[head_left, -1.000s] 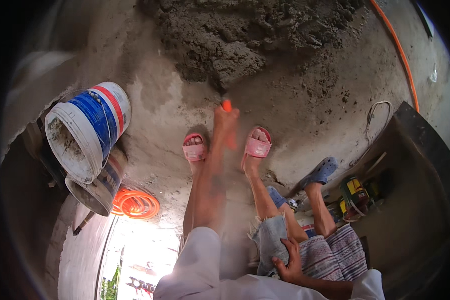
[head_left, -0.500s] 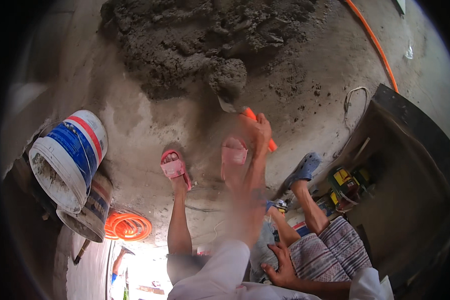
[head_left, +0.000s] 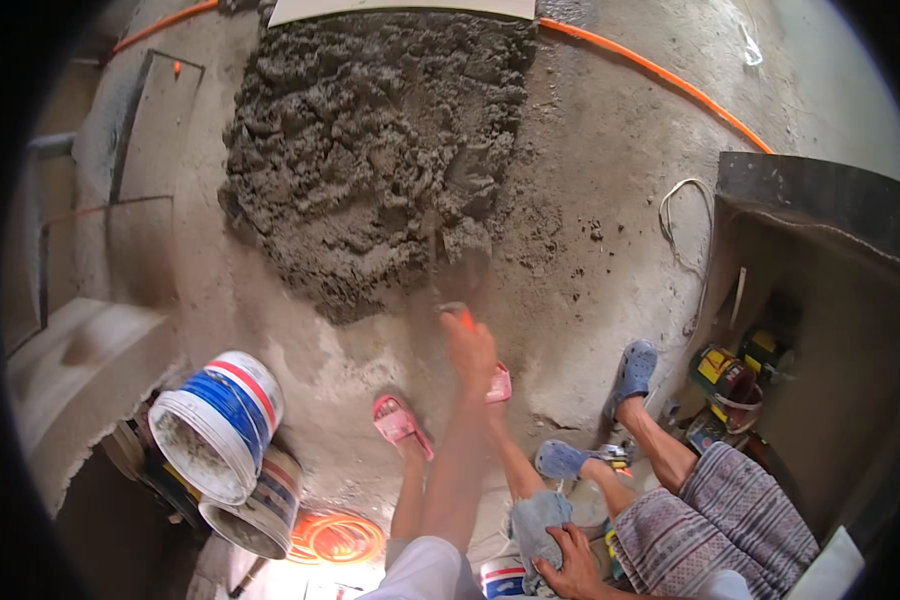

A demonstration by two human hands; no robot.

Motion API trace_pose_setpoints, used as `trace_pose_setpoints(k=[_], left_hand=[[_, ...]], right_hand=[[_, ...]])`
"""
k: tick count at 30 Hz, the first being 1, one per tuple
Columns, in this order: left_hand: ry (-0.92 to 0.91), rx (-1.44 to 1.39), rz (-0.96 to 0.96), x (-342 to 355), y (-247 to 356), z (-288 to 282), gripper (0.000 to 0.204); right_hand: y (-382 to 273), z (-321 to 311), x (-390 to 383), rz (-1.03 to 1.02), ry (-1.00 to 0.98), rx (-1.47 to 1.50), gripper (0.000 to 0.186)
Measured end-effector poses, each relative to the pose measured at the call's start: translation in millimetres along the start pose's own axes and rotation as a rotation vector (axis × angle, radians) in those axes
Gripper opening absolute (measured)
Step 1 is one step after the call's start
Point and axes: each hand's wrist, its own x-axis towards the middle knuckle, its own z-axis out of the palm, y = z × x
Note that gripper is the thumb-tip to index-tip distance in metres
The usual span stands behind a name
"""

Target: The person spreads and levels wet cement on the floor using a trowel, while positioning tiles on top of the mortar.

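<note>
Since the frame half a second ago, the left hand (head_left: 470, 352) has shifted left, so that its arm now passes just beside the right one of the pink sandals (head_left: 395, 425), and the view takes in the far edge of the grey heap (head_left: 370, 160). The left hand's grip is closed around an orange-handled tool (head_left: 466, 320), which points away from the person to the near right part of the heap; its far end is too blurred to tell clearly. The right hand (head_left: 570, 565) stays on the denim knee (head_left: 538, 525), its grip loose, fingers spread over the cloth.

The heap, rough and wet-looking, lies on the floor (head_left: 590, 330), with a pale board (head_left: 400, 10) at its far edge. An orange hose (head_left: 660, 70) runs along the far right. At the near left are two buckets (head_left: 205, 445), with an orange coil (head_left: 336, 538) beside them. At the near right are another person's blue clogs (head_left: 635, 370) and patterned shorts (head_left: 715, 520).
</note>
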Motion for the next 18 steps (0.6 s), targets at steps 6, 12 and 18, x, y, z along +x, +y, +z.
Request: trace_pose_setpoints(k=[6,12,18], left_hand=[[0.058,0.005,0.139,89.8,9.8,-52.1,0.040],[-0.183,0.149,0.231,28.1,6.2,-64.3,0.035],[-0.327,0.536,0.521,80.9,-12.9,-91.9,0.037]], right_hand=[[8.3,24.4,-8.3,0.015,0.038,0.011,0.064],[-4.7,5.7,-4.2,0.057,0.055,0.079,0.064],[-11.2,12.7,-5.5,0.030,0.002,0.082,0.064]])
